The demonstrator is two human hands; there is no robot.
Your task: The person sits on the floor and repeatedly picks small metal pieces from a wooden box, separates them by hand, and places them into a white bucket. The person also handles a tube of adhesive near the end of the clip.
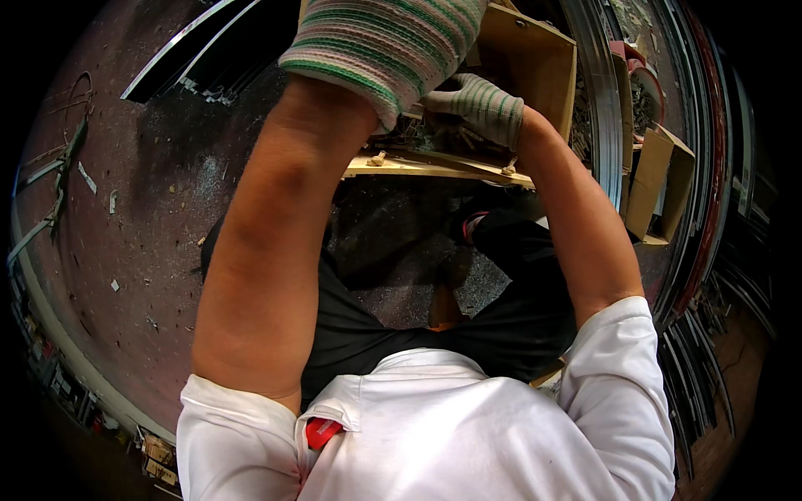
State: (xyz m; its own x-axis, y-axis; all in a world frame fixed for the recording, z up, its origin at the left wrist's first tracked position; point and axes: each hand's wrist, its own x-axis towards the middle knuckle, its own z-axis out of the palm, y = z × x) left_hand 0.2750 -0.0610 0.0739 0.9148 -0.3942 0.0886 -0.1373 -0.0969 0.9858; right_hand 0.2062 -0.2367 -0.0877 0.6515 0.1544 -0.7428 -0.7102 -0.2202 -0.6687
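Note:
My left hand (384, 50), in a knitted glove with green, pink and white stripes, is raised close at the top of the view. Its fingers are cut off by the upper edge or hidden behind the glove's back. Farther down, my right hand (483, 107), in a similar striped glove, is over a wooden box (535, 63). The fingers of that hand look bent in toward the left glove; whatever they hold is too hidden to name. Small scraps (409, 132) lie in the box below the hands, and its near plank (434, 165) runs beneath my wrists.
Long metal strips (597, 92) stretch along the right side, beside an open cardboard box (652, 184) and a red round-rimmed container (647, 88). Dark profiles (205, 50) lie at the upper left. Scraps are scattered over the reddish floor (125, 242). My legs (526, 288) flank the space before the box.

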